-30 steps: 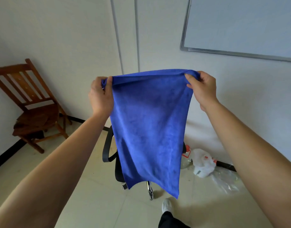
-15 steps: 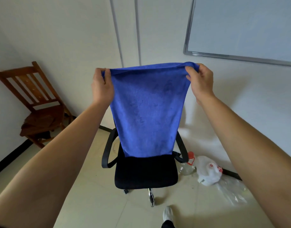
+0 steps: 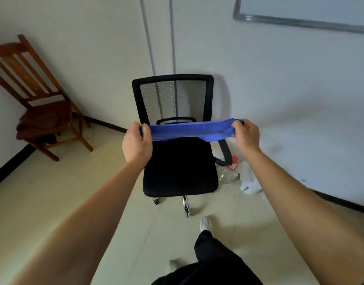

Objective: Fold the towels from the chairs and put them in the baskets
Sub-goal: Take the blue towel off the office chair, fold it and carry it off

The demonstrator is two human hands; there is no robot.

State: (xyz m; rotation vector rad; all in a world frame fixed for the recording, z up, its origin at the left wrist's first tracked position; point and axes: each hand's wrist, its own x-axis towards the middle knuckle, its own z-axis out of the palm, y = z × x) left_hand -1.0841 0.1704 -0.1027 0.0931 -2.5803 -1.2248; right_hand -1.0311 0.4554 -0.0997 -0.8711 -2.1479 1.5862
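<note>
One blue towel (image 3: pixel 189 130), two hands, two chairs in the head view.

The left hand (image 3: pixel 137 144) and right hand (image 3: pixel 247 135) each pinch an end of the towel, fingers closed tight on the cloth, stretching it into a flat band above the black office chair (image 3: pixel 177 161). A wooden chair (image 3: pixel 36 95) stands in the left corner. One clear bottle (image 3: pixel 228 173) and one white bag (image 3: pixel 249 182) lie by the wall.

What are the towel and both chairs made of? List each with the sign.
Towel: soft, matte blue cloth, likely microfibre; it sags between the left hand and right hand.
Office chair: see-through black mesh back, fabric seat, probably plastic frame.
Corner chair: brown, slightly glossy wood, with slats.
</note>
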